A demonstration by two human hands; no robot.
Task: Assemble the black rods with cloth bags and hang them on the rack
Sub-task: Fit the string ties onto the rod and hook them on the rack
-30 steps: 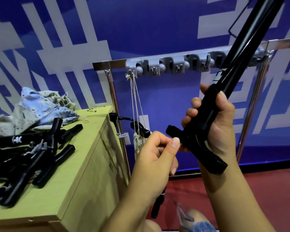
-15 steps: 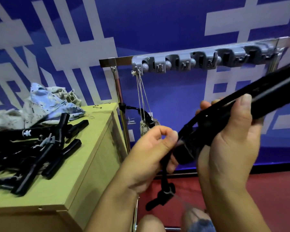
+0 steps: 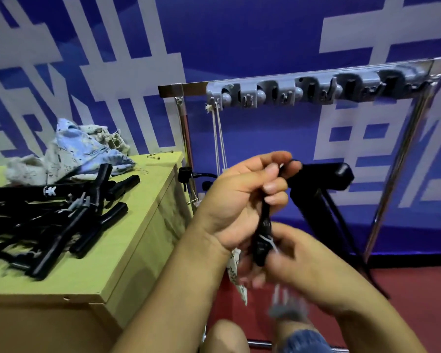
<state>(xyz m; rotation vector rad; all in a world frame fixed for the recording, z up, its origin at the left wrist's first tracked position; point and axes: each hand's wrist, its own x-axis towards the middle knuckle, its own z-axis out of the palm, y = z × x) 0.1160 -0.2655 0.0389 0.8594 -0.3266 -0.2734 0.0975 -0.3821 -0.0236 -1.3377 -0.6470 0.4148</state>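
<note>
- Gripping a black strap [image 3: 265,220], the left hand [image 3: 242,205] has its fingers curled around the strap's upper part, in front of the rack [image 3: 316,77].
- The right hand [image 3: 298,261] sits just below the left, fingers curled at the strap's lower end, where a white cord [image 3: 267,242] crosses it; motion blur hides exactly what these fingers pinch.
- The black rod [image 3: 318,200] stands just right of the left hand, its T-shaped handle [image 3: 339,174] uppermost and its shaft slanting down toward the red floor [image 3: 418,289].
- A printed cloth bag [image 3: 236,271] hangs below the left wrist, partly hidden by both hands.
- The rack is a metal bar on two legs, carrying a grey row of clips [image 3: 290,90]. From the leftmost clip hang pale strings [image 3: 219,138]; what they carry is hidden behind the left hand.
- The desk [image 3: 127,250] stands left of the rack. A pile of spare black rods [image 3: 61,215] lies along its left edge, handles pointing toward the right edge.
- A heap of cloth bags [image 3: 74,149] lies at the desk's far edge, touching the rod pile.
- Small metal pins [image 3: 154,156] lie near the far right corner of the desk.
</note>
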